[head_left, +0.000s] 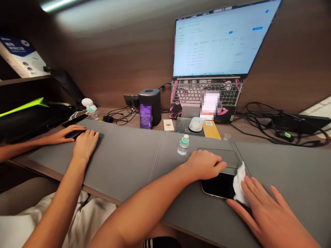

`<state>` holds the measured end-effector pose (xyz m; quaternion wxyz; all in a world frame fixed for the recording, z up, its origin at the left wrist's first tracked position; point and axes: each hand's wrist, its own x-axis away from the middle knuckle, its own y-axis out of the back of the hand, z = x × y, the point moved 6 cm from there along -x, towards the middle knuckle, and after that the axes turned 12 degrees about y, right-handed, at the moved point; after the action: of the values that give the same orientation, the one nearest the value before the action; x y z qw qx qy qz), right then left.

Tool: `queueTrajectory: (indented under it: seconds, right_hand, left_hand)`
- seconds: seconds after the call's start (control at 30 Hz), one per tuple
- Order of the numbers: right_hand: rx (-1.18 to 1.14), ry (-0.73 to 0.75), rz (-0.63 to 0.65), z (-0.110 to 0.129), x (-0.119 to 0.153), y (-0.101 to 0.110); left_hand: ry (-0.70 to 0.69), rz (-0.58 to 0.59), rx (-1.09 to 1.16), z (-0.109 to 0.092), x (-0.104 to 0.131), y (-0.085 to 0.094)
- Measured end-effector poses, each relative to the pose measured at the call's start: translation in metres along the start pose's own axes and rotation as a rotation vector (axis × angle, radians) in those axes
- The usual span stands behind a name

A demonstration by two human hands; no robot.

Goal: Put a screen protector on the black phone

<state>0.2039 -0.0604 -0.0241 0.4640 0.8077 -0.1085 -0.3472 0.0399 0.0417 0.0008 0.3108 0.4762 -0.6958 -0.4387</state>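
Seemed midway through wiping the phone (217, 186) using tissue (239, 186) under an outspread right hand (266, 206), with left hand (204, 164) curled, grip impossible to tell, and clear sheet (231, 158) lying alongside.

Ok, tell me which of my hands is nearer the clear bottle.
Left. The left hand is just right of the clear bottle, not touching it; the right hand is farther right, on the white tissue.

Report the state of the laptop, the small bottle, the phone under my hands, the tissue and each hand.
Laptop: open, screen lit
Small bottle: upright, capped
Phone: flat, screen dark
Tissue: crumpled, against phone
Left hand: fingers curled
Right hand: open, on tissue
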Motion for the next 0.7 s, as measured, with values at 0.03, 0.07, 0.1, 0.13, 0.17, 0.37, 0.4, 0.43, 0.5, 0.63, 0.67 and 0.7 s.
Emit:
queueTrajectory:
  seconds: [0.03,0.07,0.1,0.13,0.17,0.37,0.4,0.43,0.5,0.63,0.67,0.7]
  right_hand:
    - [0.049,0.102,0.007,0.009,-0.003,0.004]
    - [0.094,0.187,0.005,0.019,-0.002,0.009]
    - [0.129,0.24,0.001,0.027,0.001,0.014]
    - [0.144,0.243,0.003,0.032,0.005,0.018]
    - [0.146,0.213,0.013,0.035,0.009,0.021]
    - [-0.005,-0.076,0.273,0.028,0.0,0.004]
    - [-0.03,-0.114,0.313,0.026,-0.004,-0.001]
    - [-0.045,-0.142,0.329,0.026,-0.006,-0.003]
    - [-0.049,-0.164,0.313,0.031,-0.006,-0.002]
    - [-0.013,-0.065,0.222,0.052,0.008,0.016]
    - [-0.003,-0.041,0.215,0.054,0.01,0.019]
    - [0.006,-0.025,0.218,0.055,0.01,0.021]
  left_hand:
    - [0.0,-0.005,-0.002,0.0,0.001,0.0]
    - [-0.001,-0.006,-0.002,0.0,0.001,0.0]
    - [-0.002,-0.005,-0.001,0.0,0.001,0.0]
    - [-0.006,-0.002,0.003,0.001,0.002,-0.001]
    - [-0.009,0.002,0.008,0.0,0.002,-0.002]
    - [0.004,-0.015,0.033,0.002,0.004,-0.005]
    - [0.007,-0.019,0.035,0.003,0.004,-0.004]
    - [0.009,-0.023,0.036,0.004,0.004,-0.004]
    - [0.018,-0.032,0.037,0.005,0.003,-0.003]
    - [0.025,-0.028,0.048,0.004,0.004,-0.006]
    - [0.017,-0.018,0.053,0.002,0.004,-0.008]
    - [0.008,-0.008,0.059,0.001,0.004,-0.01]
